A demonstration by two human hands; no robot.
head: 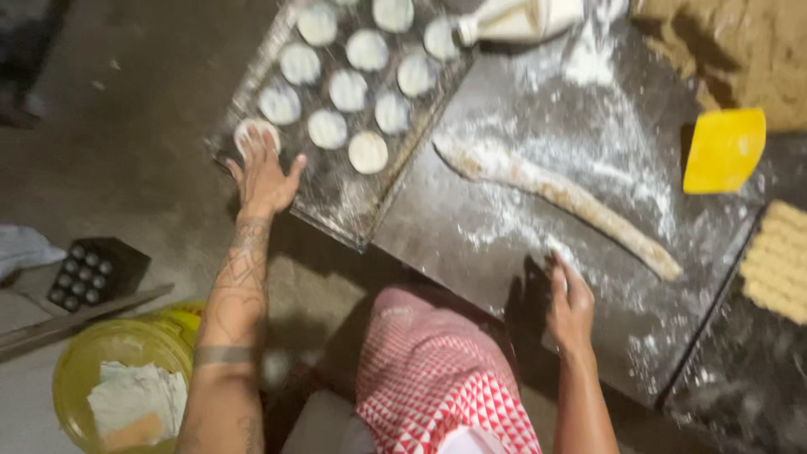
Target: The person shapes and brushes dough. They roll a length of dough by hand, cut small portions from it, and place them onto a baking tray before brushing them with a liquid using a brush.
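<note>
The left hand [262, 181] presses a dough disc [255, 132] on the tray [345, 206]; the right hand [570, 304] rests flat beside the dough rope [559, 195].

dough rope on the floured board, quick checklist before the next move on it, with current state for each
1. Dough rope lies whole and free on the floured board: ok.
2. Flour under the rope: ok, white dusting all along it.
3. Right hand free, resting on the board near the rope's end: ok.
4. Left hand free: not ok, it presses a dough disc on the baking tray.
5. Yellow scraper within reach: cannot tell.
6. Space left on the tray: ok, front corner bare.
</note>
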